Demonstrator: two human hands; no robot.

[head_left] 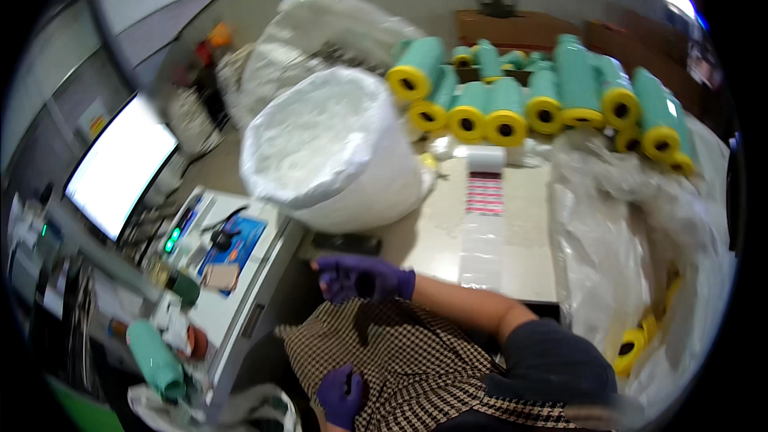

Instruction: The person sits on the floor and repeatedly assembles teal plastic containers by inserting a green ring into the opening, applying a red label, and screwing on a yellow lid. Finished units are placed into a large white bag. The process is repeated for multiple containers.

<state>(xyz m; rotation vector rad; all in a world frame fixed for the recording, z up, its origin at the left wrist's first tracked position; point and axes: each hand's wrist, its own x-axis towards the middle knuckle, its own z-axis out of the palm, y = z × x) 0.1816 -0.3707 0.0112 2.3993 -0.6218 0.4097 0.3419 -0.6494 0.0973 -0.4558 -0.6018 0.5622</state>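
Note:
Both my hands wear purple gloves. My right hand (pixel 364 278) reaches leftward over my lap, near the table's front edge, fingers loosely bent and apart; I see nothing held in it. Lower down, my left hand (pixel 342 394) rests against the checked cloth (pixel 400 348) on my lap, fingers half curled with a dark gap between them and nothing visible inside. A dark flat object (pixel 346 243) lies on the table just beyond my right hand. Beyond that stands a big white sack (pixel 360 184) with whitish contents. A strip of labels (pixel 485 194) runs from a white roll (pixel 486 160).
Several green cylinders with yellow ends (pixel 506 108) line the table's back. Crumpled clear plastic (pixel 600 224) covers the right side. On the left are a lit monitor (pixel 120 166), a white desk (pixel 240 304) with small items, and a green bottle-like cylinder (pixel 156 358).

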